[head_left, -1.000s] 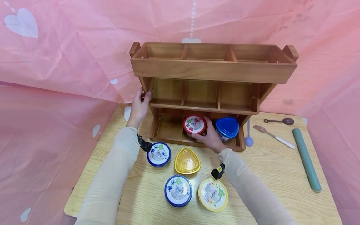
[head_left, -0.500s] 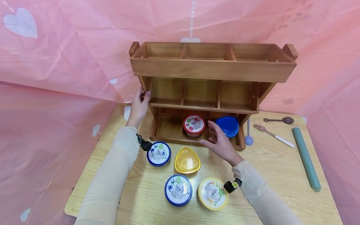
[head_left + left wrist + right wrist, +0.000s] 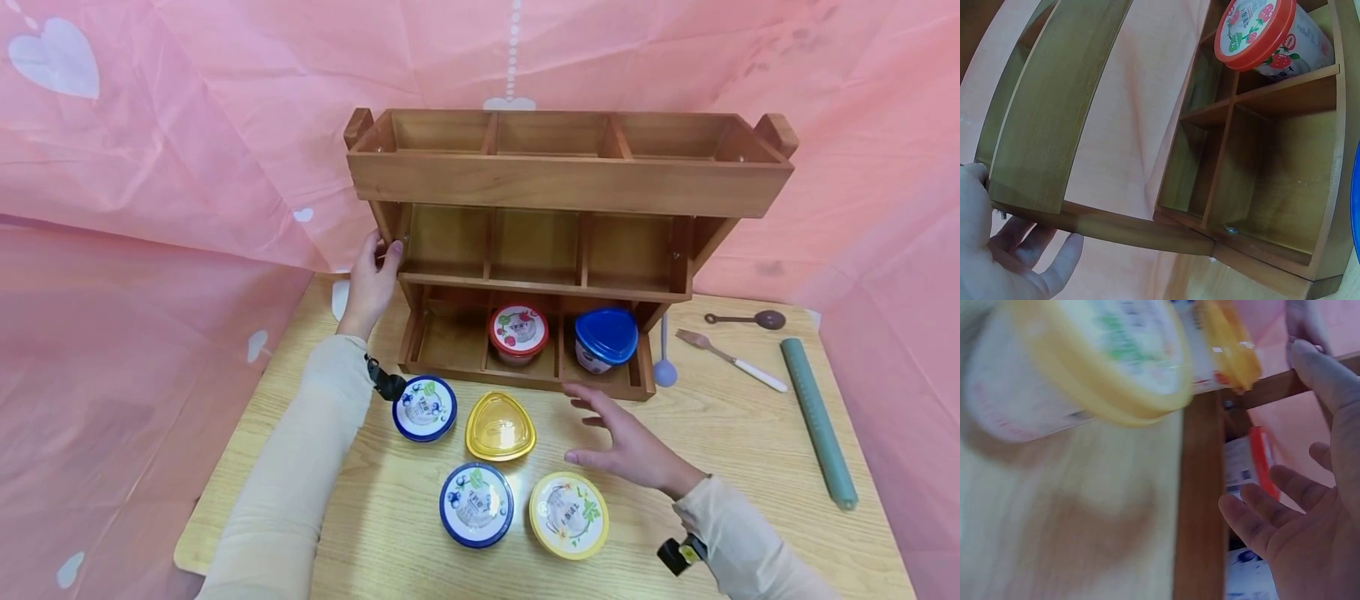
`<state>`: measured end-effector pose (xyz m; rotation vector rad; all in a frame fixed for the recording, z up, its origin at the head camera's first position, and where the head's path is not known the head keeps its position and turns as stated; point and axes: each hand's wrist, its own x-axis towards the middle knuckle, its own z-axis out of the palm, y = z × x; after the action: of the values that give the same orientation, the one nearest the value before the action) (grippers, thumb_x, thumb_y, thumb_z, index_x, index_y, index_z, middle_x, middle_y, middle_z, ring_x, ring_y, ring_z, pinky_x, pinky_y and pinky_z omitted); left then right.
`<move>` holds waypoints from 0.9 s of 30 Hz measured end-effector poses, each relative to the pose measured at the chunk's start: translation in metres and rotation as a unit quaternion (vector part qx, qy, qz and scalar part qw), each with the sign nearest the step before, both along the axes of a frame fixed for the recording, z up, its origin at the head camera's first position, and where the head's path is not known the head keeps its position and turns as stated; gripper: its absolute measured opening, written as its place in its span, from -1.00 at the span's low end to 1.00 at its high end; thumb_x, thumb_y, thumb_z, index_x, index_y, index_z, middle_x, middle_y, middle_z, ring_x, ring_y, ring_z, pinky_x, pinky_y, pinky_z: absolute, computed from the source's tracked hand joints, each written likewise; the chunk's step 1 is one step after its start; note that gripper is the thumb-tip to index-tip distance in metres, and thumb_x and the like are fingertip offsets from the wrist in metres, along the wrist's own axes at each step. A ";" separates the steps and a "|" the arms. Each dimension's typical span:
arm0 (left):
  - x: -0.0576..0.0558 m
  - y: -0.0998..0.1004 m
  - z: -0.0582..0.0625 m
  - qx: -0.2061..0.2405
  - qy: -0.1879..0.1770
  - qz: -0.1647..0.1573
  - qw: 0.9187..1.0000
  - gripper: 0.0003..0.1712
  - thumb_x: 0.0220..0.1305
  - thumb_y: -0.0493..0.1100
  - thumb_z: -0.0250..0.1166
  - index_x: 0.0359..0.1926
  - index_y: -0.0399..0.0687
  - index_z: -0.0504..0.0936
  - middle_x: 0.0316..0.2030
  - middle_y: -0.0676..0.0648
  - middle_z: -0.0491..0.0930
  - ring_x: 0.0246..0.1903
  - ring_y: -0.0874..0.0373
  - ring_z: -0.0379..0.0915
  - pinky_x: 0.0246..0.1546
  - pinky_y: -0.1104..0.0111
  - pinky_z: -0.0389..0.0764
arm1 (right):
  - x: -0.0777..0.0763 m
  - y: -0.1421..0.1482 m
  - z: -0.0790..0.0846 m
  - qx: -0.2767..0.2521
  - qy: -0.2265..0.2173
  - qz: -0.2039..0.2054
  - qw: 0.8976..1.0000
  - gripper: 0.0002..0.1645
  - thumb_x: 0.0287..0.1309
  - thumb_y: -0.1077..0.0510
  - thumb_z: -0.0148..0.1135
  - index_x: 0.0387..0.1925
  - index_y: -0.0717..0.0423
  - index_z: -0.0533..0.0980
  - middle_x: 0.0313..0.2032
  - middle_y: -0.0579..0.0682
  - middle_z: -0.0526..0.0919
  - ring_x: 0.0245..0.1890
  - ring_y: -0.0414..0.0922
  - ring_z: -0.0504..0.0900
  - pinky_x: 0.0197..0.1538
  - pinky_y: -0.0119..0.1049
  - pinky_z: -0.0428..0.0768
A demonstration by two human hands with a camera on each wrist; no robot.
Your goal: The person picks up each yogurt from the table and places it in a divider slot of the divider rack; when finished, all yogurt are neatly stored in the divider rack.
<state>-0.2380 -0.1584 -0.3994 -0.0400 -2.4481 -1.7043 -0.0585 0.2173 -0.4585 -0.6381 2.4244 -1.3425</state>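
Note:
A three-tier wooden rack [image 3: 570, 185] stands at the back of the table. My left hand [image 3: 371, 287] grips its left side post beside the middle tier, fingers behind the wood in the left wrist view. My right hand [image 3: 630, 442] hovers over the table in front of the rack, fingers spread and holding nothing. Nearest to it is a round tub with a yellow-rimmed lid [image 3: 568, 517]. In the rack's bottom tier, a red-lidded strawberry tub [image 3: 517, 331] sits in the middle compartment and a blue-lidded tub [image 3: 607, 337] in the right one.
Between the arms stand a yellow triangular-lidded tub [image 3: 500, 427] and two blueberry tubs, one near the rack [image 3: 424, 408] and one further forward [image 3: 476, 506]. On the right lie a lilac spoon [image 3: 664, 371], a brown spoon [image 3: 768, 320], a fork [image 3: 731, 358] and a green roll [image 3: 817, 421].
My right hand has let go of the strawberry tub, leaving it in the middle bottom compartment, and has drawn back toward the front right. The left hand has stayed on the rack.

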 end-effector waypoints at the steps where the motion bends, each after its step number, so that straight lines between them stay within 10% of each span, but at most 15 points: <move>1: 0.000 0.000 0.000 0.000 -0.001 -0.001 1.000 -0.47 0.53 0.00 0.01 0.39 -0.10 0.29 0.19 -0.32 0.47 0.23 -0.14 0.40 0.30 0.09 0.43 | 0.004 0.002 -0.002 0.002 -0.003 0.006 1.000 0.05 0.07 0.08 0.48 0.48 0.10 0.10 0.40 0.19 0.29 0.32 0.26 0.35 0.20 0.13 0.51; 27: 0.002 0.000 0.002 -0.008 -0.017 0.000 1.000 -0.45 0.54 0.05 -0.02 0.42 -0.04 0.26 0.27 -0.27 0.41 0.28 -0.11 0.36 0.33 0.11 0.41 | 0.077 0.014 -0.026 0.072 -0.019 0.075 0.994 0.35 -0.19 -0.16 0.60 0.53 -0.07 -0.01 0.43 0.05 0.25 0.41 -0.09 0.25 0.36 -0.44 0.27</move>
<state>-0.2360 -0.1582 -0.3977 -0.0128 -2.4849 -1.7002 0.0185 0.2311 -0.4850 -0.7346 2.3648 -1.1004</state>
